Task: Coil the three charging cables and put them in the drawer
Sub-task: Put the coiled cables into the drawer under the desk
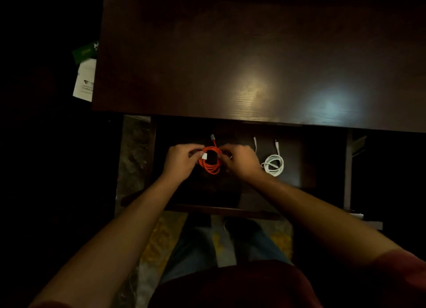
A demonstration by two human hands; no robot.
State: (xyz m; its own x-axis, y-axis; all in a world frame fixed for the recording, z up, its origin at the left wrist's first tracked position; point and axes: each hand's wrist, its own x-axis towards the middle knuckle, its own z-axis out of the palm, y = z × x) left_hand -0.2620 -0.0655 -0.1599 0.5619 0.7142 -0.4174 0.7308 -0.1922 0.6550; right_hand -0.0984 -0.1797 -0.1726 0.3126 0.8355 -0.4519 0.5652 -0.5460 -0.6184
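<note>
Both forearms reach forward from the bottom of the view, over the person's lap, into the open drawer point(288, 169) that juts out beneath the dark wooden desk point(230, 54). Inside the drawer, the left hand point(178, 161) and the right hand point(241, 161) meet around the orange cable point(211, 168), which is wound into a small round coil. The left hand's fingers are curled onto the coil's left side, next to the white plug that lies across the loops there. The right hand's fingers are curled onto the coil's right side, pinching the loops. So the coil sits directly between the two hands, its lower arc hanging free below the fingertips, and one short orange tail with a grey plug points out from the top of the coil toward the desk edge. Whether the coil touches the drawer floor cannot be told in the dim light.

Right of the orange coil, just past the right hand's wrist, the white cable point(274, 164) lies coiled on the drawer floor, with two thin plug ends pointing toward the desk edge. Far left of the drawer, beside the desk's left edge, white and green papers point(85, 79) show in the dark.
</note>
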